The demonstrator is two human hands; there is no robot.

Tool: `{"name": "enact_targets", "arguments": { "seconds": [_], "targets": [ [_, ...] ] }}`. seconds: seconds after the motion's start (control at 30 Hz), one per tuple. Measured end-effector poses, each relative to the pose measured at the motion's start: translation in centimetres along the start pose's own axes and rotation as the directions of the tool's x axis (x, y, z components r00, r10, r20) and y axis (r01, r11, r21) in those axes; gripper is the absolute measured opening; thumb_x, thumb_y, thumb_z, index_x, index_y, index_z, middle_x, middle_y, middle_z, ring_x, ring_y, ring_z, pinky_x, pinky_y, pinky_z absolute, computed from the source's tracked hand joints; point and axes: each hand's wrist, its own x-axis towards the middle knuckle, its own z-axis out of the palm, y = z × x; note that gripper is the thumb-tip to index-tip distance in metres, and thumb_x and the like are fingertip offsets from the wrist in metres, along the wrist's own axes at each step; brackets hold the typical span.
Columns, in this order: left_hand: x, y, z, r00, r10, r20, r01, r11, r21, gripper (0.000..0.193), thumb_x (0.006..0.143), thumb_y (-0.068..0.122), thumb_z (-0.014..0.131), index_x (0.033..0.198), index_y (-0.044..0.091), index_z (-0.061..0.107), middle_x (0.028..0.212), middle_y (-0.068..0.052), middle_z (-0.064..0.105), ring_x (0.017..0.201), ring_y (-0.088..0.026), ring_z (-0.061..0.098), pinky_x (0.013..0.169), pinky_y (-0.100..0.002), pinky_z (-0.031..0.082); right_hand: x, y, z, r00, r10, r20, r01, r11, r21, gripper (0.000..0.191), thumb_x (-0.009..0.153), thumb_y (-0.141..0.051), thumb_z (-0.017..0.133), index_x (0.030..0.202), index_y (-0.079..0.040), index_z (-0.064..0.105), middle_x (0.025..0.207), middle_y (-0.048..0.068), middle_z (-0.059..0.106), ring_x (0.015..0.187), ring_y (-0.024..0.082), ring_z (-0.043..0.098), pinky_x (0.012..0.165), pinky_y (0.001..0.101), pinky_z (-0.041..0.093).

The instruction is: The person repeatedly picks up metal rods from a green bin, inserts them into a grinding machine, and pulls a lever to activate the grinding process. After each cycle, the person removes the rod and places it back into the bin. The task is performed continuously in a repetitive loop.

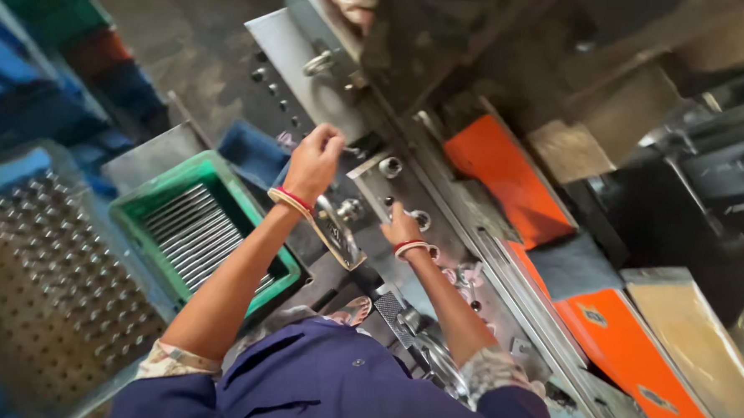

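Observation:
My left hand [311,163] is raised to the grey metal machine bed [307,68], its fingers pinched shut on a small metal piece [354,152] at a fixture. Lower down, my right hand [400,228] rests fingers-down on the steel plate [371,184], beside a round knob [422,219]; its fingers are curled under, so any hold is hidden. Both wrists wear red and white bangles. A curved metal bracket [337,233] lies between my two forearms.
A green crate [151,203] of long metal rods [195,235] stands to the left of my left arm. Further left is a perforated rack [43,278] of several metal parts. Orange panels [507,177] line the machine on the right. Blue crates [10,76] are stacked at top left.

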Motion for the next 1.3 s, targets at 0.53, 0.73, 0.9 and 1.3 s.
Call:
{"name": "enact_targets", "arguments": {
  "seconds": [0.53, 0.73, 0.9, 1.3],
  "targets": [
    [-5.8, 1.2, -12.2, 0.927, -0.06, -0.371, 0.033, 0.996, -0.078, 0.035, 0.093, 0.027, 0.075, 0.074, 0.0, 0.064, 0.057, 0.002, 0.054, 0.052, -0.005, 0.048, 0.05, -0.027, 0.041, -0.2, -23.9, 0.5, 0.978, -0.073, 0.193, -0.179, 0.17, 0.969, 0.033, 0.11, -0.03, 0.05, 0.084, -0.01, 0.056, 0.058, -0.009, 0.039, 0.043, 0.001, 0.03, 0.038, 0.0218, 0.022],
    [-5.7, 1.0, -16.2, 0.916, -0.256, -0.308, 0.194, 0.956, -0.219, 0.038, 0.095, 0.029, 0.075, 0.072, 0.0, 0.065, 0.057, -0.001, 0.052, 0.058, -0.004, 0.043, 0.051, -0.028, 0.038, -1.4, -28.0, 2.8, 1.0, 0.009, -0.027, 0.024, 0.176, 0.984, 0.034, 0.112, -0.03, 0.048, 0.085, -0.009, 0.054, 0.057, -0.008, 0.037, 0.044, 0.002, 0.03, 0.038, 0.0237, 0.021],
    [-6.5, -0.5, -17.6, 0.891, -0.271, -0.365, 0.202, 0.955, -0.217, 0.037, 0.093, 0.029, 0.075, 0.072, 0.001, 0.065, 0.056, 0.0, 0.053, 0.058, -0.003, 0.045, 0.052, -0.028, 0.04, -1.4, -30.1, 1.8, 0.99, -0.088, 0.11, -0.09, 0.203, 0.975, 0.033, 0.111, -0.031, 0.049, 0.085, -0.01, 0.055, 0.057, -0.01, 0.033, 0.043, 0.0, 0.027, 0.038, 0.0218, 0.019],
    [-6.8, -8.4, -26.8, 0.752, -0.543, 0.375, 0.654, 0.687, -0.317, 0.034, 0.091, 0.033, 0.076, 0.07, 0.008, 0.065, 0.059, 0.005, 0.05, 0.049, -0.007, 0.038, 0.044, -0.029, 0.025, -0.1, -32.9, 3.1, 0.388, -0.885, -0.259, 0.902, 0.423, -0.092, 0.025, 0.109, -0.022, 0.059, 0.089, -0.007, 0.054, 0.073, 0.011, 0.056, 0.064, 0.028, 0.059, 0.057, 0.0389, 0.045]
  ]
}}
